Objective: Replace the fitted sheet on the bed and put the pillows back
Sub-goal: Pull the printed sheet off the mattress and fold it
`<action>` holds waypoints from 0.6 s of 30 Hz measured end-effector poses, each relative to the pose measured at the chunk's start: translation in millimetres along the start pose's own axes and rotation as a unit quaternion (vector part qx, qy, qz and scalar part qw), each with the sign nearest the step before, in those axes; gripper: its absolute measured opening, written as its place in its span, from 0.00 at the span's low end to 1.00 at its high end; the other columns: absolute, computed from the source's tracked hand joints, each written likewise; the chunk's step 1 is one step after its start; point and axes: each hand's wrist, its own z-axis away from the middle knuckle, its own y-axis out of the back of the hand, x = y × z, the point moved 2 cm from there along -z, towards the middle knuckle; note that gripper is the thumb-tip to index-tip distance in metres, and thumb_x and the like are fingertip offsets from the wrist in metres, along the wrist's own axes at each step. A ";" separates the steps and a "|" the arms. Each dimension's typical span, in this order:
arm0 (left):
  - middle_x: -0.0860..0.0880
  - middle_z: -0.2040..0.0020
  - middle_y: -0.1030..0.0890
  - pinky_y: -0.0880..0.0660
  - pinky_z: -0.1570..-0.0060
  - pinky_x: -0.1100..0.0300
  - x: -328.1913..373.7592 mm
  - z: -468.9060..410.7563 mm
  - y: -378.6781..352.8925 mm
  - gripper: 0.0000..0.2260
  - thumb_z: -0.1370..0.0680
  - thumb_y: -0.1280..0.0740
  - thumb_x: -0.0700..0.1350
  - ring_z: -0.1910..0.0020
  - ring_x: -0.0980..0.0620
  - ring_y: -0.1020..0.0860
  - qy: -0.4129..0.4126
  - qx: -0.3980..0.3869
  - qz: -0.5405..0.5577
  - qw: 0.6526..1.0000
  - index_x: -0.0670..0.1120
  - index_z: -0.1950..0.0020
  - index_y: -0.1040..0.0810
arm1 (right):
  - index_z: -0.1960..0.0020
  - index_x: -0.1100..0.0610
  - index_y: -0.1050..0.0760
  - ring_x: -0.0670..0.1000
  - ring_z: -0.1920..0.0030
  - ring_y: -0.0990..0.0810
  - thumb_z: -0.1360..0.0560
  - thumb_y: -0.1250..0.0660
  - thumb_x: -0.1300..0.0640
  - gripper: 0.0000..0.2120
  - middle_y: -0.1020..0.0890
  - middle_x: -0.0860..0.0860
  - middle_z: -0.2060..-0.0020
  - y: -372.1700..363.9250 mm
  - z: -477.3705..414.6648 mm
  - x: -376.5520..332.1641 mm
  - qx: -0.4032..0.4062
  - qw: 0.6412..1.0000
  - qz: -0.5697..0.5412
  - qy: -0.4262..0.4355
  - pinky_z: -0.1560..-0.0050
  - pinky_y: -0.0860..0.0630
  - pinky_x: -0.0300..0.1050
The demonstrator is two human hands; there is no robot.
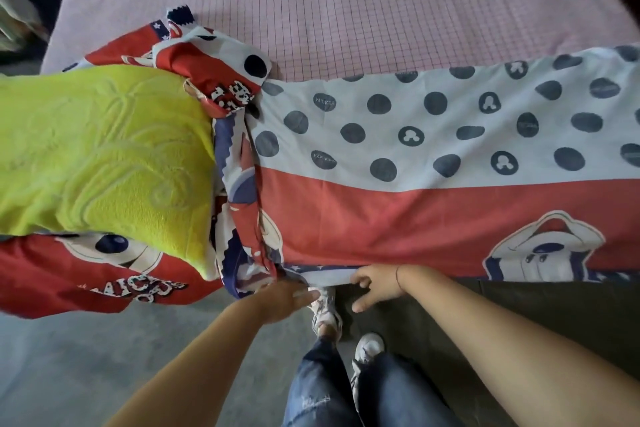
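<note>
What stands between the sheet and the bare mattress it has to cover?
The yellow pillow lies on the bunched sheet at the person's left, pinning it. Nothing stands between the left hand or right hand and the sheet's near edge.

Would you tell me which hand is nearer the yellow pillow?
Left. The left hand lies just below-right of the yellow pillow; the right hand is farther right along the sheet.

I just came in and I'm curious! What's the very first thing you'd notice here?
The bright yellow-green pillow on the left jumps out first, lying on bunched cartoon-printed cloth. Next comes the cartoon sheet, red with a white band of dark dots, spread over the near right part of the pink checked bed. At its near edge, the left hand and right hand are at the hem.
</note>
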 end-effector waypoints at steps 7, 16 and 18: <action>0.50 0.53 0.16 0.25 0.45 0.53 -6.1 37.8 57.6 0.31 0.29 0.42 0.73 0.51 0.49 0.18 -0.008 0.187 0.280 0.942 0.48 0.48 0.19 | 0.37 0.51 0.25 0.48 0.38 0.24 0.29 0.26 0.46 0.23 0.21 0.48 0.40 26.1 22.8 -57.9 0.045 0.973 -0.210 0.085 0.38 0.27 0.43; 0.47 0.61 0.19 0.28 0.62 0.60 -114.0 116.4 178.5 0.17 0.19 0.40 0.56 0.64 0.50 0.22 -0.016 0.401 0.500 0.768 0.43 0.52 0.21 | 0.43 0.55 0.25 0.48 0.47 0.21 0.24 0.33 0.53 0.11 0.20 0.52 0.48 70.5 25.2 -234.4 0.196 0.836 -0.469 0.205 0.47 0.25 0.40; 0.47 0.62 0.19 0.28 0.62 0.59 -148.7 128.4 209.0 0.18 0.19 0.39 0.56 0.65 0.50 0.23 -0.006 0.428 0.493 0.757 0.42 0.51 0.20 | 0.46 0.55 0.25 0.49 0.53 0.20 0.25 0.33 0.51 0.10 0.19 0.52 0.54 68.0 13.8 -271.9 0.184 0.768 -0.587 0.180 0.48 0.25 0.45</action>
